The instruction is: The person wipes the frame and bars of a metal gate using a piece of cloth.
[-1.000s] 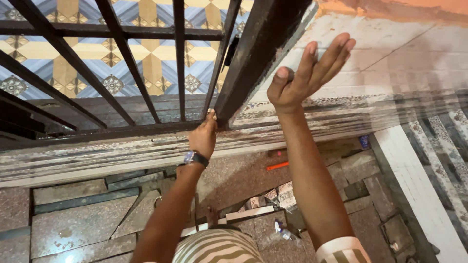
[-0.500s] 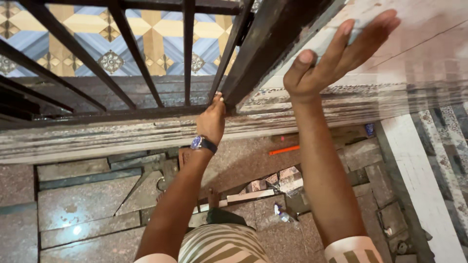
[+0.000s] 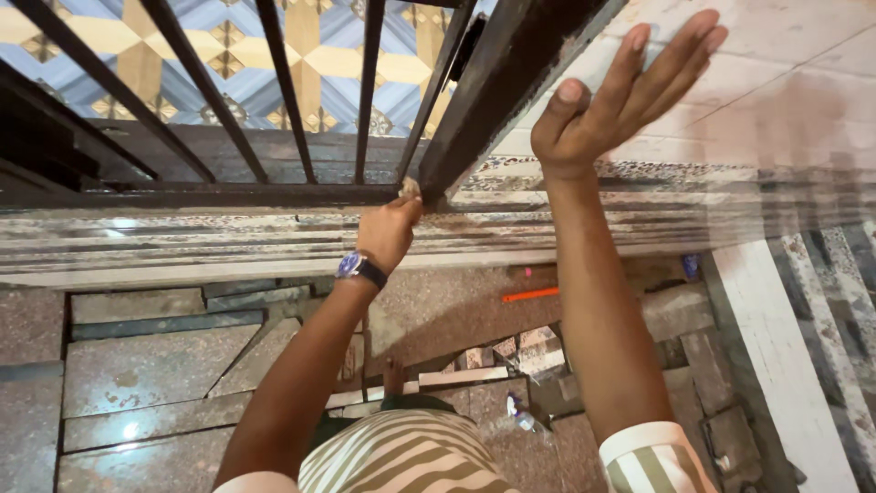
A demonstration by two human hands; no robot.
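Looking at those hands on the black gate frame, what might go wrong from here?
The left hand sits at the bottom corner of the dark metal gate, against the stone sill; fingers might get pinched there if the gate shifts. The right hand presses open-palmed, without a grip, so it may slip. Loose stone offcuts underfoot look like a tripping hazard.

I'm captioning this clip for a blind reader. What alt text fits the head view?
Seen from above, a person's left hand grips the bottom corner of a black barred metal gate, while the right hand presses open-palmed near its frame. Stone slabs lie below.
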